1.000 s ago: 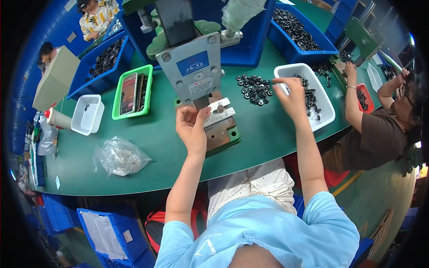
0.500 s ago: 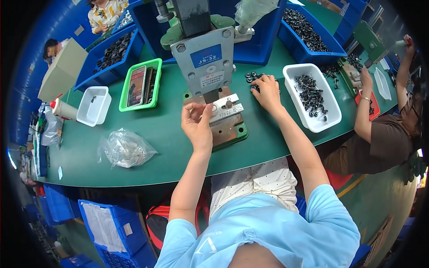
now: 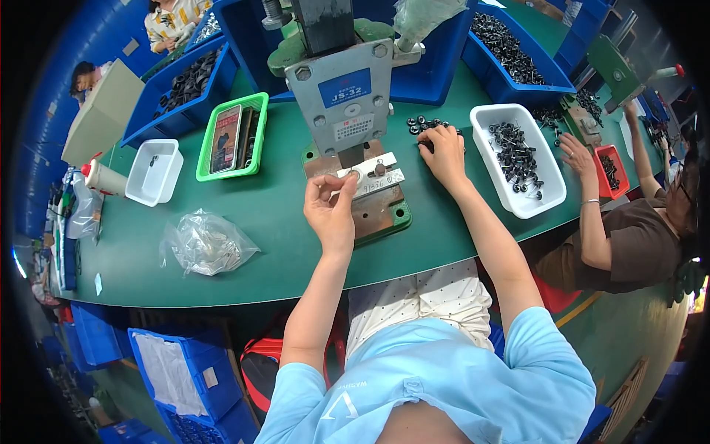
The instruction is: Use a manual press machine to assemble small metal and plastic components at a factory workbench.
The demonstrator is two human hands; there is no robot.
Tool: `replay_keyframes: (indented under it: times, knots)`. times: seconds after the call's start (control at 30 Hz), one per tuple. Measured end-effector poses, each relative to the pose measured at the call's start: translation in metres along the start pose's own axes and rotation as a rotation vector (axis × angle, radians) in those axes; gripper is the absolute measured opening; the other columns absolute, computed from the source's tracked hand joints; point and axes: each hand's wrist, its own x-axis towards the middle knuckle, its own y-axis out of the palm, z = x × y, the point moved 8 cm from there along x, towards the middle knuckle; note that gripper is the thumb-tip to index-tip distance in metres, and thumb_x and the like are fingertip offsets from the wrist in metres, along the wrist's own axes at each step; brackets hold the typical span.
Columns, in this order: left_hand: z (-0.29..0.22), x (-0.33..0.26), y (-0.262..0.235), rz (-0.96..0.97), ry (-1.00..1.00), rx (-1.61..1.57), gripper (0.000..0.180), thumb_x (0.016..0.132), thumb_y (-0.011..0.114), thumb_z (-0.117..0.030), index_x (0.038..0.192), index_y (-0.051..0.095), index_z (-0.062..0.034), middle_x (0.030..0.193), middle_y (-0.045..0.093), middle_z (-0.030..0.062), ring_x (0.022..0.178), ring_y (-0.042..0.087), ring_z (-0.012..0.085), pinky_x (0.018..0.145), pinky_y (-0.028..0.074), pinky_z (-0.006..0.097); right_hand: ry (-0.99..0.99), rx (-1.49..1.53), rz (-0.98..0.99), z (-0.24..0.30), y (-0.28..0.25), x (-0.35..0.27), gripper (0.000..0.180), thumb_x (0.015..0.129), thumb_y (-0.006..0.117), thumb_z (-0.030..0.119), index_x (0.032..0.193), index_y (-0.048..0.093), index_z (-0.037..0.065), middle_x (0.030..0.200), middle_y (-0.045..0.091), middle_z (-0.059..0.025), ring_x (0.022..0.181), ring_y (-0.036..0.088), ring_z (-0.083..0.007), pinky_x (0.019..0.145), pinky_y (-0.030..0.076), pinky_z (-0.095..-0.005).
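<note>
My left hand (image 3: 330, 214) is at the left side of a white metal fixture block (image 3: 379, 183) under the press (image 3: 344, 96). Its thumb and forefinger are pinched close together by the block's round seat; whatever is between them is too small to make out. To the right of the press, my right hand (image 3: 445, 157) reaches down to the table with bent fingers. A small black round part (image 3: 426, 146) shows at its fingertips. More black round parts (image 3: 420, 124) lie loose just beyond that hand.
A white tray (image 3: 556, 185) of black-headed metal pins stands right of my right hand. On the left are a green basket (image 3: 203, 176) with a phone, a small white tray (image 3: 171, 194) and a clear plastic bag (image 3: 209, 244). Blue bins (image 3: 484, 85) stand behind. A co-worker (image 3: 629, 237) sits at right.
My right hand's fingers have closed in slightly over the black parts. My left hand stays by the fixture. The co-worker's raised arm has come down from the press handle at right.
</note>
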Motion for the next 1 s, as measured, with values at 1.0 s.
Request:
replay_keyframes:
  times: [1.0]
  knots:
    - [0.001,0.015,-0.006,0.215,0.053,0.374,0.012,0.085,0.063,-0.005,0.096,0.063,-0.0004,0.088,0.056,0.0001,0.074,0.052,0.0050,0.060,0.043,0.016,-0.448,0.395,-0.001,0.140,-0.025,-0.043,0.033,0.071,0.063,-0.002,0.100,0.070,0.012,0.109,0.065,-0.0034,0.107,0.050,-0.0247,0.091,0.042,-0.0350]
